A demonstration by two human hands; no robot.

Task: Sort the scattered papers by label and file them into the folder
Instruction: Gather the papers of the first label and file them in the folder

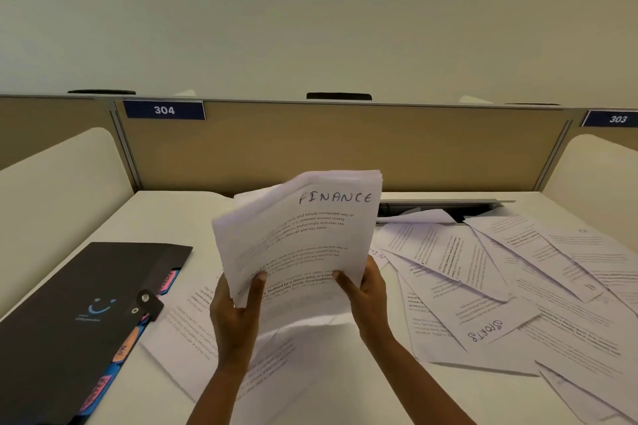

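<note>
While both hands point(300, 300) grip a gathered FINANCE stack point(300, 238), many papers point(518, 279) lie scattered on the tabletop point(165, 217); the tabbed folder point(79, 304) is closed, so filing looks undone.

White desk point(165, 217) in a cubicle; tan partition panel point(345, 145) across the far side with a grey metal top rail, blue number plates 304 point(164, 110) far left and 303 point(617, 119) far right. Rounded cream side dividers left point(58, 179) and right point(600, 169); plain pale wall point(310, 10) above, soft even light; dark cable slot point(445, 209) along the desk's far edge.
</note>
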